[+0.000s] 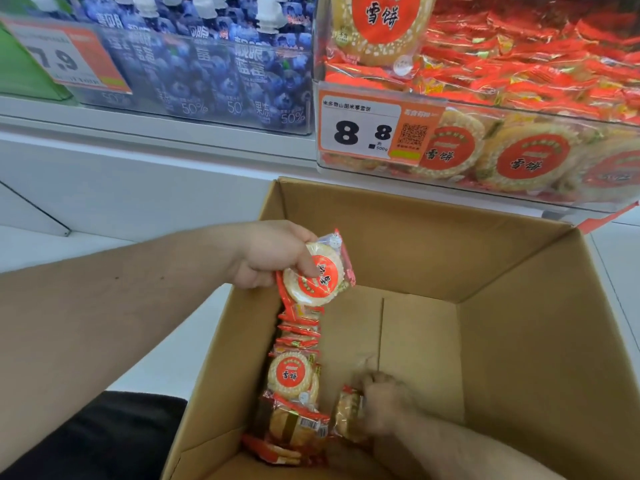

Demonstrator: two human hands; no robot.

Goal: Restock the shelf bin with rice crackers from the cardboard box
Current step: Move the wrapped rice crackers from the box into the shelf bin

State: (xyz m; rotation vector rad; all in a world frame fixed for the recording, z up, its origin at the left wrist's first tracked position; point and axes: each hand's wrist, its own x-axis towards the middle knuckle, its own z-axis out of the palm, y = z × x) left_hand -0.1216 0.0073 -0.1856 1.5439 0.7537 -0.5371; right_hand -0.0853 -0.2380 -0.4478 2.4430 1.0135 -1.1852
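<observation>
The open brown cardboard box (433, 237) serves as the landmark here; the clear plastic shelf bin (485, 188) with its white-and-orange price label (363, 133) stands just above and beyond the box's far wall, already well filled with round cracker packs. The left hand (270, 254) hovers over the box's left wall, fingers and thumb curled round a round rice cracker pack in clear-and-red wrapper (317, 275); the right hand (384, 400) is low inside the box near its front, blurred, fingers apparently closed on a second cracker pack (346, 415). A row of remaining cracker packs (294, 375) lies along the inside of the box's left wall; the rest of the box floor shows bare cardboard.

The packs are likely very light; the crackers inside are brittle and would probably snap under a hard squeeze, and the film looks slick; a broad hold across the disc's rim or on the crimped seam seems safest.

Room is generous inside the box toward its right wall; the tight spots are the box's tall far wall and the bin's front lip, so each pack should probably rise clear of the box rim before moving up into the bin.
</observation>
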